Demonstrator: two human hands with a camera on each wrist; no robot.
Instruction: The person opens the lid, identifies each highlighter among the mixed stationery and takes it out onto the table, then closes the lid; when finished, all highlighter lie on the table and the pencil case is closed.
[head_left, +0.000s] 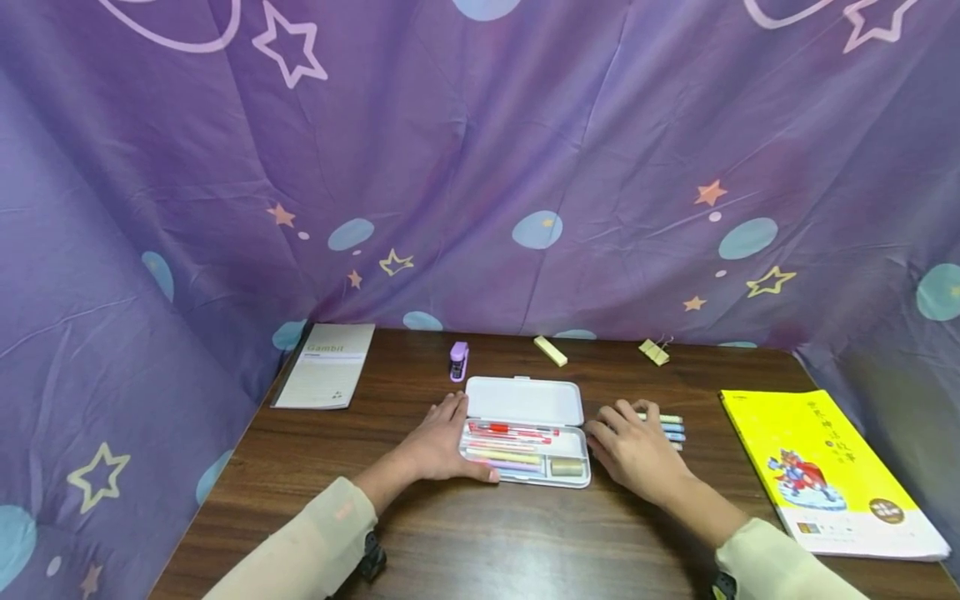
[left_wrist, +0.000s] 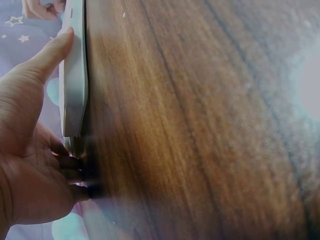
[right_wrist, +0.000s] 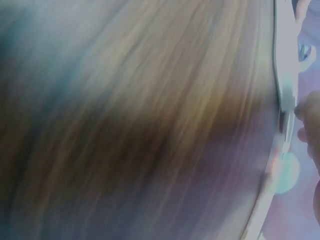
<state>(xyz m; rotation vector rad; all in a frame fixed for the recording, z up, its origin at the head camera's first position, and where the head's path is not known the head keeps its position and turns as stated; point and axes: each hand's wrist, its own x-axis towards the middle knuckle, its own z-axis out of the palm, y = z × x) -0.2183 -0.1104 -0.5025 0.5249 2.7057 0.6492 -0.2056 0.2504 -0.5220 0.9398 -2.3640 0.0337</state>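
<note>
Pencil case between left hand, splayed against it, and right hand, grip unclear.

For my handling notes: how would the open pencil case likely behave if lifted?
The pencil case looks like stiff, light plastic, given its straight, thin walls. Its lid lies folded back, so it may swing. The loose pens inside could slide if tilted.

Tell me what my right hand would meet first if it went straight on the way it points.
Probably the right edge of the pencil case's open lid, just left of your right hand; its height is unclear, so it might pass over.
</note>
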